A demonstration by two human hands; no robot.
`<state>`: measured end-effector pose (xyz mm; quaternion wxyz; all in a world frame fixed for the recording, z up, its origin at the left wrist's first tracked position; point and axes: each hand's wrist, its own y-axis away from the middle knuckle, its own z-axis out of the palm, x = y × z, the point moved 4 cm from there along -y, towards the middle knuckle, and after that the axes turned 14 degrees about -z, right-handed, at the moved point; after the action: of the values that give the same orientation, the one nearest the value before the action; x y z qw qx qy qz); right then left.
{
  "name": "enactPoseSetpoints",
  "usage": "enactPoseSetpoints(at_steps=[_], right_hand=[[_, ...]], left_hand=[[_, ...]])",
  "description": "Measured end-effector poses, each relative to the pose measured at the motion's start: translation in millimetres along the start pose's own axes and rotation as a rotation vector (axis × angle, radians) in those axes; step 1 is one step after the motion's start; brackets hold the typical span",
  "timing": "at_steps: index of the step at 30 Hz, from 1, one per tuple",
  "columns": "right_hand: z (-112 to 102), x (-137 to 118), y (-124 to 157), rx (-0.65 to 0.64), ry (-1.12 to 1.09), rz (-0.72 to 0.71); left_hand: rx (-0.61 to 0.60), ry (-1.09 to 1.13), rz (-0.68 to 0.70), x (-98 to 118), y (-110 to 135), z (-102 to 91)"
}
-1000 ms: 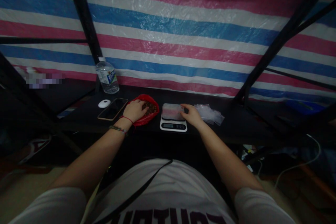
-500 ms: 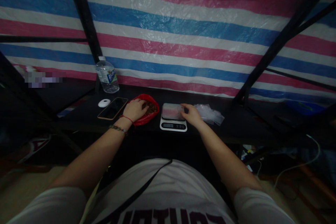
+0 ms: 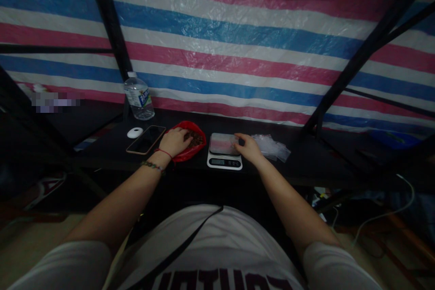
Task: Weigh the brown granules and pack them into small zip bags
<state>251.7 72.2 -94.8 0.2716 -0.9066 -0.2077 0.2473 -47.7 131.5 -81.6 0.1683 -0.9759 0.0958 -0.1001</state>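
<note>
A red plastic bag (image 3: 193, 144) lies open on the dark table (image 3: 306, 163) and holds small brown pieces. My left hand (image 3: 176, 141) rests in its mouth, fingers curled down into the pieces; what they grip is hidden. Right of the bag stands a small white kitchen scale (image 3: 223, 152) with a shiny platform. My right hand (image 3: 248, 148) lies on the scale's right edge, fingers bent and touching the platform, where a clear bag may lie. A pile of small clear plastic bags (image 3: 272, 147) sits just right of that hand.
A phone (image 3: 146, 140) and a small white round object (image 3: 135, 133) lie left of the red bag. A water bottle (image 3: 139, 98) stands at the back by a black post (image 3: 105, 18). A striped tarpaulin (image 3: 238, 45) hangs behind. Cables (image 3: 384, 213) run below right.
</note>
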Motion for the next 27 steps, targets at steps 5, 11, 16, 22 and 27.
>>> enactPoseSetpoints(at_steps=[5,11,16,22,27], right_hand=[[0.4,1.6,0.5,0.002,-0.001,0.017],[0.1,0.0,0.5,0.002,-0.008,0.019],[1.2,1.3,0.7,-0.002,-0.008,0.022],[-0.3,-0.7,0.6,-0.004,-0.004,0.024],[-0.3,-0.8,0.6,0.000,0.001,0.017]], left_hand=[[-0.010,-0.016,-0.005,0.1,0.0,-0.6],[-0.007,-0.023,0.004,0.0,-0.3,-0.2],[-0.019,-0.016,-0.010,1.1,1.1,-2.1],[-0.001,-0.032,0.000,0.3,0.6,-0.7],[0.007,-0.012,0.011,-2.4,-1.6,3.8]])
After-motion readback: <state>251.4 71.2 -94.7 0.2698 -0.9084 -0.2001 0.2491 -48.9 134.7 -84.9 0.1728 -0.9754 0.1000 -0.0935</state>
